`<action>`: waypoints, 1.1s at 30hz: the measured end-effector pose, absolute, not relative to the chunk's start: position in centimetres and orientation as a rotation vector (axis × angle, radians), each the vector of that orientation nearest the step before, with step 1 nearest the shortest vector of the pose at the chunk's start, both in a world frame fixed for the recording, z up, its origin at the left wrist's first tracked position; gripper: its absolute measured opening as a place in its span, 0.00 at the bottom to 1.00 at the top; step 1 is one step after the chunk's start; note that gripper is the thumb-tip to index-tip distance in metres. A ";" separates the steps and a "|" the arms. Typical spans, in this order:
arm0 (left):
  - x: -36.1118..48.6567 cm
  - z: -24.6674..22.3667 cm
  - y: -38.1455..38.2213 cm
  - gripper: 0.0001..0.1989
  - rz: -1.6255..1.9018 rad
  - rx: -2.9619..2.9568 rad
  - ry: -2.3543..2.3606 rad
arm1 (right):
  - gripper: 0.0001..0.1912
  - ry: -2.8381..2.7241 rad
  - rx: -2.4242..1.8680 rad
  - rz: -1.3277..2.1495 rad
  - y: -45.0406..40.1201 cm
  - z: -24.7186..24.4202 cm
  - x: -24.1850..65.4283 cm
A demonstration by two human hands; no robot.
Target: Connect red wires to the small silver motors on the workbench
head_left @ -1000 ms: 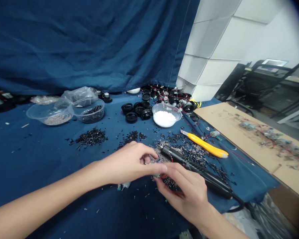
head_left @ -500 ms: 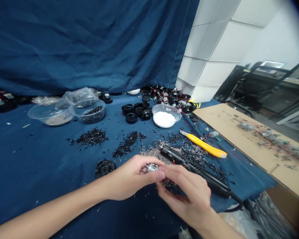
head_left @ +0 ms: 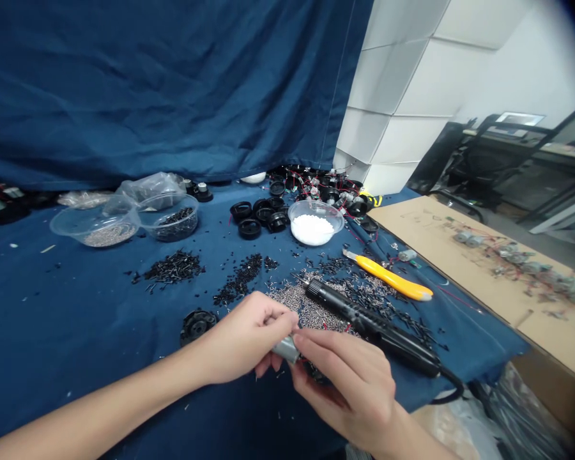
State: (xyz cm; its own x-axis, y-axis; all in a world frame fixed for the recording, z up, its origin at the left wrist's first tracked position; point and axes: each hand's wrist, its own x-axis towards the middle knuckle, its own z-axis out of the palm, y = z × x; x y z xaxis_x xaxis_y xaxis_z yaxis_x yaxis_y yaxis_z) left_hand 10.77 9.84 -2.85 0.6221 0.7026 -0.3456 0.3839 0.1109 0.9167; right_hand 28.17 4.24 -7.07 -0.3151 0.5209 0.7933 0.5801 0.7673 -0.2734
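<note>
A small silvery motor is held between both hands above the blue cloth. My left hand wraps its fingers round the motor's body. My right hand pinches at the motor's near end, where bits of red wire show; its fingertips partly hide what they grip. Just left of my left wrist lies a round black plastic housing, partly covered by the forearm. Behind my right hand rests a black electric screwdriver with its cord running to the right.
Loose screws are heaped behind the hands, with a yellow-handled cutter beyond. Clear bowls hold silver screws, black screws and white pieces. Black round caps and wired parts lie further back. A cardboard sheet with motors is at right.
The motor has turned in my hands, so its long grey side now shows. My left thumb has shifted up over it. The view has moved slightly.
</note>
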 end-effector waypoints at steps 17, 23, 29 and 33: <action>11.0 0.5 14.2 0.15 0.234 2.194 1.131 | 0.15 -1.930 -0.879 -0.070 4.9 -8.0 29.8; 11.1 0.4 11.6 0.22 0.120 2.015 1.083 | 0.10 -1.927 -0.809 -0.214 5.1 -7.5 29.5; 11.6 -1.7 10.1 0.21 0.214 1.369 0.829 | 0.08 -1.965 -0.793 -0.264 5.0 -6.9 29.2; 11.4 -1.1 10.5 0.22 0.117 1.330 0.864 | 0.09 -1.981 -0.785 -0.241 4.9 -6.4 29.0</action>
